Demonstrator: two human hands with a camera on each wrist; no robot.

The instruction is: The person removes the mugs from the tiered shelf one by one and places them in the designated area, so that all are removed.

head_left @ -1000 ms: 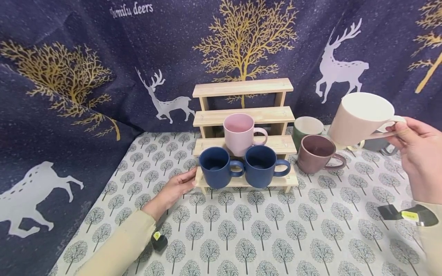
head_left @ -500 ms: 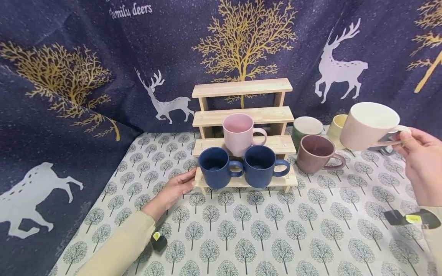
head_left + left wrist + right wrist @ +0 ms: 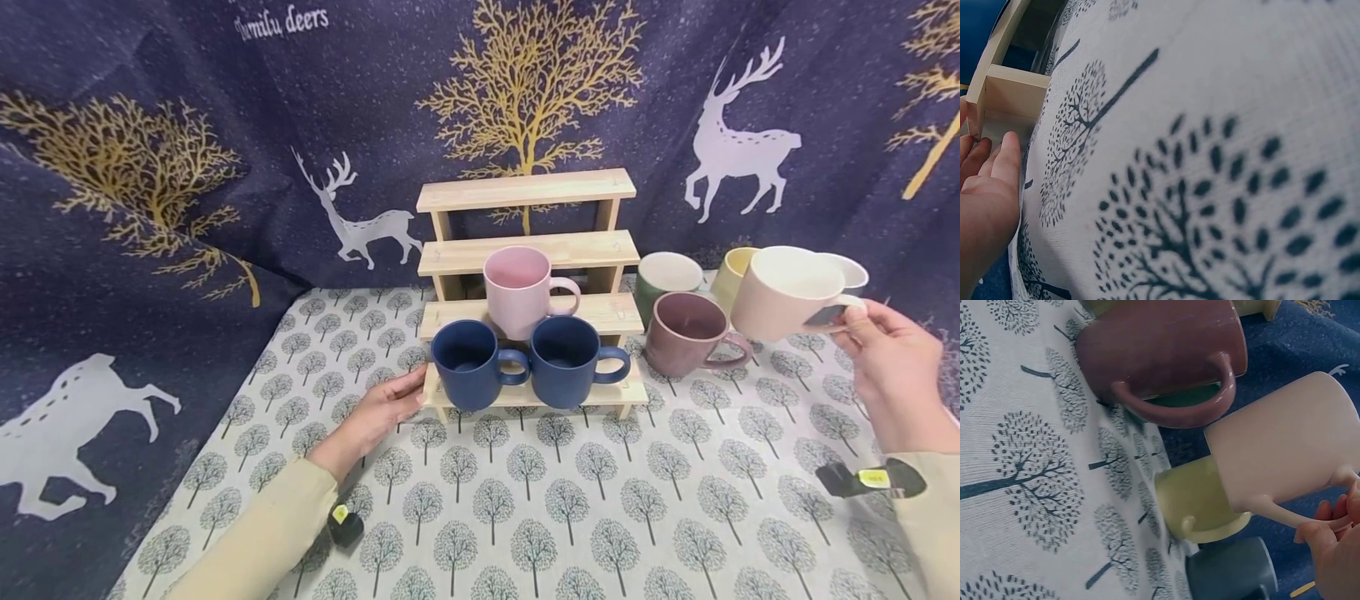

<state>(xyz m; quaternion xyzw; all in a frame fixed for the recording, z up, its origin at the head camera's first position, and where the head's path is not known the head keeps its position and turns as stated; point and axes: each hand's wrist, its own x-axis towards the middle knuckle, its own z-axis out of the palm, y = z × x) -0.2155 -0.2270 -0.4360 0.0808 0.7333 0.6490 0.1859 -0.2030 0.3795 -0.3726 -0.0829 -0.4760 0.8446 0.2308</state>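
Note:
My right hand pinches the handle of a pale pink-white mug, held upright just right of the mauve mug. In the right wrist view the pale mug hangs above the cloth, partly in front of a yellow mug. My left hand rests with its fingers at the left end of the wooden rack's bottom step; the left wrist view shows the fingers at the wood edge. Two navy mugs stand on that step, a pink mug one step higher.
A green mug stands behind the mauve one, beside the yellow mug. A grey mug lies partly hidden behind the pale one in the head view. The rack's upper two steps bear no mugs. A dark deer-print cloth hangs behind.
My right hand has lowered the pale mug, lately moving it left as well, and the grey mug's rim shows behind it. My left hand and the rack have stayed put.

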